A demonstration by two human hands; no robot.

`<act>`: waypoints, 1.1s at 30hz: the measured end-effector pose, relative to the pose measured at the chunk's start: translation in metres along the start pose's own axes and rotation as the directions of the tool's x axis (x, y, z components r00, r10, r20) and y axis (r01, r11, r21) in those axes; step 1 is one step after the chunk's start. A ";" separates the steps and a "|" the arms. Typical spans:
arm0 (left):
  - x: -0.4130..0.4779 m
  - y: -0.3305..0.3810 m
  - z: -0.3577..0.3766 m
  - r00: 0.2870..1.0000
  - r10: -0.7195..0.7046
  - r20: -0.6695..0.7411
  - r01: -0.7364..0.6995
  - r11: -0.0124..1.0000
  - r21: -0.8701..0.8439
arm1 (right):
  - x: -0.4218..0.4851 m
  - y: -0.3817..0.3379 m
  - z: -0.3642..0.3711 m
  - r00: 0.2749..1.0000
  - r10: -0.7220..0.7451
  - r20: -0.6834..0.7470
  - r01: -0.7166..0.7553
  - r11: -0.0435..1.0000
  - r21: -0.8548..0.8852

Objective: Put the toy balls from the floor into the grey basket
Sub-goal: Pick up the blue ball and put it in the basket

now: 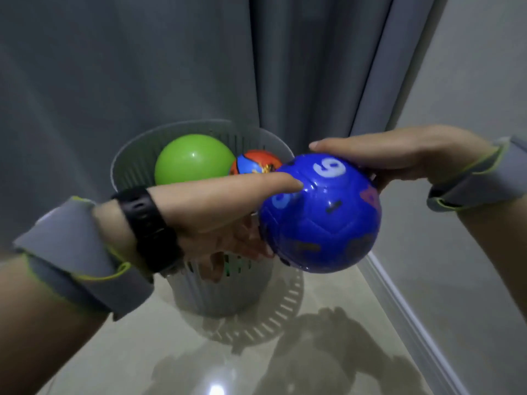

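The grey basket (134, 163) stands on the floor by the curtain (142, 67), a green ball (194, 159) and an orange ball (255, 162) inside. At its four o'clock, the blue ball (322, 218) sits clasped between left hand (216, 212) and right hand (399, 155).

A glossy blue ball (322, 215), marked with a white 9, is held above the floor beside the grey basket (128, 166). A green ball (194, 159) and an orange-red ball (253, 163) are seen inside the slatted, upright basket.
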State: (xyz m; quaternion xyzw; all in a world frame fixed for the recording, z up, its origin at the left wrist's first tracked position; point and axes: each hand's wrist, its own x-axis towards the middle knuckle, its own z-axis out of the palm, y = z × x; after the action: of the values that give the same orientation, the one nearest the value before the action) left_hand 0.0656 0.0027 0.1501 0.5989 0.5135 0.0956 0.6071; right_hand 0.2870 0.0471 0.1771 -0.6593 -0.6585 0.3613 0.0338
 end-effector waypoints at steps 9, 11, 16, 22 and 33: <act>-0.023 0.036 -0.067 0.731 0.376 -0.569 -0.384 0.917 0.113 | 0.014 -0.066 0.013 0.780 -0.287 -0.556 0.557 0.723 0.409; -0.014 0.033 -0.089 0.554 0.455 -0.697 -0.420 0.876 0.238 | 0.035 -0.084 0.030 0.747 -0.322 -0.582 0.633 0.611 0.475; 0.008 -0.010 -0.117 0.353 0.636 -0.686 -0.395 0.766 0.507 | 0.092 -0.105 0.076 0.662 -0.454 -0.597 0.734 0.556 0.391; 0.037 -0.075 -0.146 0.462 0.415 -0.783 -0.176 0.909 0.378 | 0.119 -0.105 0.095 0.753 -0.470 -0.462 0.547 0.836 0.041; 0.044 -0.082 -0.165 0.383 0.327 -0.864 -0.299 0.929 0.219 | 0.122 -0.101 0.099 0.697 -0.444 -0.562 0.606 0.785 0.132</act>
State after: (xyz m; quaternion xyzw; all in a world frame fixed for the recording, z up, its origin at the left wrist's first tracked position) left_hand -0.0771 0.1172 0.1003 0.5527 0.6326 0.5000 0.2104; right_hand 0.1344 0.1266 0.1041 -0.4971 -0.7236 0.2491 0.4090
